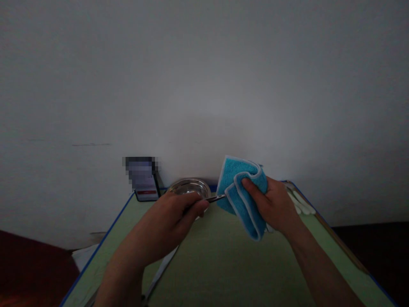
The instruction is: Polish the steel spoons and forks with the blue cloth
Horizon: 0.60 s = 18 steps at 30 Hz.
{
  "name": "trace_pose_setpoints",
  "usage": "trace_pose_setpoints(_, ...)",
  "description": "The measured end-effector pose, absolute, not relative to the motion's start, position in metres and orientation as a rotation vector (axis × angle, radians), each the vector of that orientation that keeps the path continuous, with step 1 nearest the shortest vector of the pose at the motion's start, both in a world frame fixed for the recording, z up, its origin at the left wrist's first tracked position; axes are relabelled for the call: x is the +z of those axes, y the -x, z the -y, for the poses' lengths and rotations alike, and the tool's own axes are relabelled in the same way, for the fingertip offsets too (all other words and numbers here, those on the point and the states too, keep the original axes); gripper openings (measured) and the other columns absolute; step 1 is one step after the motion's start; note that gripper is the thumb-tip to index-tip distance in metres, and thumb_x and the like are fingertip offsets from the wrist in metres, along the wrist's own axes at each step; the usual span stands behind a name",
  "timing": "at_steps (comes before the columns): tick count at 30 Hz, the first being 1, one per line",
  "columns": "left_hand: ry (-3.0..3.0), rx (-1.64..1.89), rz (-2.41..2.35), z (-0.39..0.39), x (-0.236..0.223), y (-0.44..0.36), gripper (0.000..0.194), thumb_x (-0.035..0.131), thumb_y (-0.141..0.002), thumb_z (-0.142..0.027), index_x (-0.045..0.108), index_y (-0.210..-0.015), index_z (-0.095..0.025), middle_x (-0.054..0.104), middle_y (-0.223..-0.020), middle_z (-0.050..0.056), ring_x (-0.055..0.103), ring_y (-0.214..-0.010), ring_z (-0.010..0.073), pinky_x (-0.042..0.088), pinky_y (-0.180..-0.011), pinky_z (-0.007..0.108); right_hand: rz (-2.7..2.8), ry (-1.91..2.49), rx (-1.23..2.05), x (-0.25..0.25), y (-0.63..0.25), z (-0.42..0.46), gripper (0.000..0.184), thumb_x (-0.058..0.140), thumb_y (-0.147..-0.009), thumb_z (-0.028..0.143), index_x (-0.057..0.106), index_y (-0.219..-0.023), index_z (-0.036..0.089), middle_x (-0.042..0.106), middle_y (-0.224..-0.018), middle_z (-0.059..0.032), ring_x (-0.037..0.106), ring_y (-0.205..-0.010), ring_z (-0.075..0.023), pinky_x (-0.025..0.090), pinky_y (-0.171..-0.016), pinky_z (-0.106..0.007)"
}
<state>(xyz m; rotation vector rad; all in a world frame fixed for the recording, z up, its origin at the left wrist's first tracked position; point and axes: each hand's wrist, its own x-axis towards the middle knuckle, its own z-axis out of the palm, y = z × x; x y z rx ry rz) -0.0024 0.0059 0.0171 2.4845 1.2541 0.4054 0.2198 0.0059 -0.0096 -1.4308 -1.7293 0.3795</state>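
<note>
My left hand (183, 213) is closed around a slim metal utensil handle (217, 198), gripping it between thumb and fingers above the table. The handle's right end runs into a folded blue cloth (249, 196) with a pale edging. That cloth is pinched in my right hand (271, 200), thumb on top, and it hides the far end of the utensil, so its kind cannot be seen. Just behind my left hand stands a shiny metal bowl (191, 184), partly covered by the fingers.
A phone (145, 181) leans against the wall at the table's back left corner. Several white elongated things (302, 202) lie at the right edge. A long grey strip (162, 268) crosses the green table (223, 268) beside my left forearm. The wall (204, 85) rises directly behind.
</note>
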Motion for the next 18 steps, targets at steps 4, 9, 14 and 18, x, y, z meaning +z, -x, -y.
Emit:
trace_pose_setpoints(4, -2.478, 0.421, -1.245, -0.005, 0.017, 0.003, 0.032, 0.033, -0.090, -0.034, 0.053, -0.073, -0.017, 0.052, -0.058, -0.002, 0.047, -0.051, 0.0102, 0.031, -0.047, 0.021, 1.748, 1.343, 0.613, -0.011, -0.223, -0.006, 0.028, 0.047, -0.083, 0.043, 0.057, -0.077, 0.018, 0.064, -0.069, 0.0002, 0.059, -0.061, -0.0137, 0.044, -0.055, -0.024)
trace_pose_setpoints(9, -2.529, 0.355, -1.198, -0.002, 0.019, 0.001, 0.032, 0.033, -0.090, -0.035, 0.054, -0.073, -0.017, 0.056, -0.066, 0.000, 0.051, -0.059, 0.0118, 0.035, -0.053, 0.022, 1.947, 1.182, 1.039, -0.008, -0.239, -0.003, 0.027, 0.058, -0.077, 0.038, 0.058, -0.100, 0.024, 0.067, -0.090, 0.0001, 0.063, -0.077, -0.0174, 0.050, -0.065, -0.027)
trace_pose_setpoints(14, -2.563, 0.233, -1.207, -0.001, 0.019, -0.001, 0.033, 0.034, -0.090, -0.035, 0.054, -0.070, -0.019, 0.055, -0.063, -0.001, 0.050, -0.057, 0.0118, 0.034, -0.053, 0.023, 2.201, 1.235, 1.074, -0.004, -0.249, -0.001, 0.066, 0.064, -0.071, 0.035, 0.038, -0.131, 0.027, 0.057, -0.119, -0.0058, 0.058, -0.099, -0.0253, 0.046, -0.085, -0.040)
trace_pose_setpoints(18, -2.547, 0.278, -1.240, -0.003, 0.018, 0.004, 0.030, 0.035, -0.089, -0.035, 0.054, -0.072, -0.018, 0.057, -0.066, 0.000, 0.052, -0.061, 0.0127, 0.035, -0.053, 0.023, 2.114, 1.279, 1.123, -0.001, -0.249, 0.003, 0.083, 0.056, -0.076, 0.047, 0.008, -0.141, 0.029, 0.036, -0.140, -0.0052, 0.046, -0.117, -0.0266, 0.043, -0.091, -0.038)
